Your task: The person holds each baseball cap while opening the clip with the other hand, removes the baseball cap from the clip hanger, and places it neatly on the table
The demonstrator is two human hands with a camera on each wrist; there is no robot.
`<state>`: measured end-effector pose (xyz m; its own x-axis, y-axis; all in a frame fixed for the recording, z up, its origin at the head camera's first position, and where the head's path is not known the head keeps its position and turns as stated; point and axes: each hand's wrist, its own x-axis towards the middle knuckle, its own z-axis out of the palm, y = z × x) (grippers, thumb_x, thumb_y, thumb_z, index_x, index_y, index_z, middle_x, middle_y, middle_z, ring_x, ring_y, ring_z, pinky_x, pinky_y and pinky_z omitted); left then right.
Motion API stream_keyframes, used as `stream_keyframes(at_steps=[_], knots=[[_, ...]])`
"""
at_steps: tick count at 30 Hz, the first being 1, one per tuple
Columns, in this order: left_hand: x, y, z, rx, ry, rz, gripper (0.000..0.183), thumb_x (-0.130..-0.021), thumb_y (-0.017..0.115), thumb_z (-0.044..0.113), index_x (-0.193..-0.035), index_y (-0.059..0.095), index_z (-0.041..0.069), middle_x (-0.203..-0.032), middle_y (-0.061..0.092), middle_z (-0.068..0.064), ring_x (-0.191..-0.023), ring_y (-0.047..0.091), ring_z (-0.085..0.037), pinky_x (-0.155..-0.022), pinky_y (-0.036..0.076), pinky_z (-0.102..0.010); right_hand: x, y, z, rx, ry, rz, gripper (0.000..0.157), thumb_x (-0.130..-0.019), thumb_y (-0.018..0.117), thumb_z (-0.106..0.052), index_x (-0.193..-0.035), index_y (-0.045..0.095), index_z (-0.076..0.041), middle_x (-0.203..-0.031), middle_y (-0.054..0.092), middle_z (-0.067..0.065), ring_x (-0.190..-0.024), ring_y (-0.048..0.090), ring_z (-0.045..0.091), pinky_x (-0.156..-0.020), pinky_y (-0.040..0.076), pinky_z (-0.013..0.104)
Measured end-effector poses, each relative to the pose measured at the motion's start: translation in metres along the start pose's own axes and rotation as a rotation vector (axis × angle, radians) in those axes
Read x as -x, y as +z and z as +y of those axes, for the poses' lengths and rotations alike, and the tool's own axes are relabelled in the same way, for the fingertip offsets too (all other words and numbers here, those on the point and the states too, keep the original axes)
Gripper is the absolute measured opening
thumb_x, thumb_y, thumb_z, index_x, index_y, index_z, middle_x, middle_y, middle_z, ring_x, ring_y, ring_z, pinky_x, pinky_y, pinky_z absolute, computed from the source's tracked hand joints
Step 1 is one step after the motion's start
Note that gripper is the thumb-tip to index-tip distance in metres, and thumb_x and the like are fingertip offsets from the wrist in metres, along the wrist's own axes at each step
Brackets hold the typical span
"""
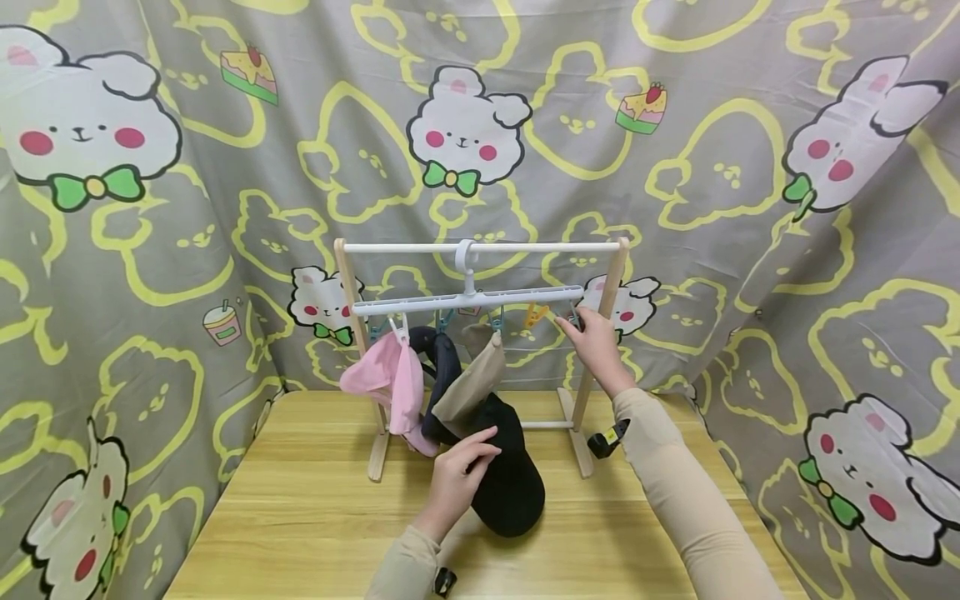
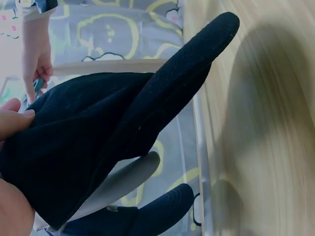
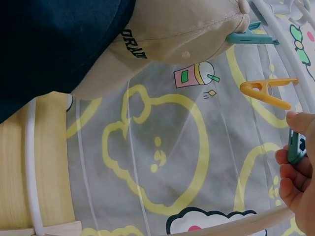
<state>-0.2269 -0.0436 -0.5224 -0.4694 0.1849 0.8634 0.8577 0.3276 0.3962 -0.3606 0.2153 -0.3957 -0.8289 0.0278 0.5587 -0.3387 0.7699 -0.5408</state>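
Observation:
My left hand (image 1: 459, 483) grips a black cap (image 1: 512, 487) by its crown, brim end hanging low in front of the rack. In the left wrist view, the thumb presses the dark cloth (image 2: 78, 123). At the right end of the white hanger (image 1: 420, 304), my right hand (image 1: 596, 342) pinches a teal clip (image 3: 297, 146). An unused orange clip (image 3: 266, 92) hangs beside that hand. Farther left, a beige cap (image 1: 474, 379) hangs from another teal clip (image 3: 253, 38). A dark navy cap (image 1: 446, 371) and a pink cap (image 1: 390, 375) hang beyond it.
The hanger hooks over the white top rail (image 1: 405, 247) of a small rack with wooden posts (image 1: 602, 333). Below is a wood-grain table (image 1: 315, 517). A grey curtain (image 1: 570, 192) with cartoon prints surrounds the table at the back and sides.

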Motion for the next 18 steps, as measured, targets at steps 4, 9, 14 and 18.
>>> stream_keyframes(at_steps=[4, 9, 14, 18], knots=[[0.003, -0.004, -0.001, -0.010, -0.025, 0.002, 0.023, -0.077, 0.073, -0.012, -0.090, 0.074, 0.006, -0.110, 0.073, -0.016, -0.101, 0.071, -0.025, -0.092, 0.050, -0.014, 0.000, 0.000, 0.000, -0.013, 0.005, -0.006, 0.032, -0.094, 0.065, -0.028, -0.077, 0.051, -0.005, -0.065, 0.043, 0.007, -0.056, 0.041, 0.020, -0.052, 0.035, 0.030], [0.005, -0.009, -0.001, -0.032, -0.073, 0.020, 0.032, -0.075, 0.075, -0.011, -0.104, 0.073, 0.002, -0.110, 0.073, -0.014, -0.102, 0.070, -0.025, -0.095, 0.047, -0.010, 0.000, 0.000, 0.001, -0.022, 0.011, -0.011, 0.031, -0.094, 0.065, -0.029, -0.078, 0.052, -0.005, -0.066, 0.044, 0.007, -0.056, 0.042, 0.020, -0.052, 0.036, 0.030], [0.006, -0.014, -0.002, -0.031, -0.110, 0.045, 0.038, -0.075, 0.077, -0.008, -0.111, 0.072, 0.001, -0.108, 0.073, -0.011, -0.099, 0.071, -0.024, -0.096, 0.045, -0.009, 0.000, 0.000, 0.001, -0.017, 0.005, -0.011, 0.032, -0.095, 0.064, -0.029, -0.078, 0.052, -0.005, -0.066, 0.044, 0.007, -0.056, 0.042, 0.020, -0.052, 0.035, 0.029], [0.008, -0.017, -0.002, -0.010, -0.114, 0.063, 0.036, -0.073, 0.078, -0.010, -0.108, 0.073, 0.000, -0.107, 0.073, -0.014, -0.097, 0.071, -0.026, -0.096, 0.045, -0.008, 0.000, 0.000, 0.000, -0.019, -0.001, -0.009, 0.031, -0.094, 0.065, -0.029, -0.079, 0.053, -0.005, -0.067, 0.046, 0.008, -0.057, 0.042, 0.020, -0.052, 0.036, 0.029]])
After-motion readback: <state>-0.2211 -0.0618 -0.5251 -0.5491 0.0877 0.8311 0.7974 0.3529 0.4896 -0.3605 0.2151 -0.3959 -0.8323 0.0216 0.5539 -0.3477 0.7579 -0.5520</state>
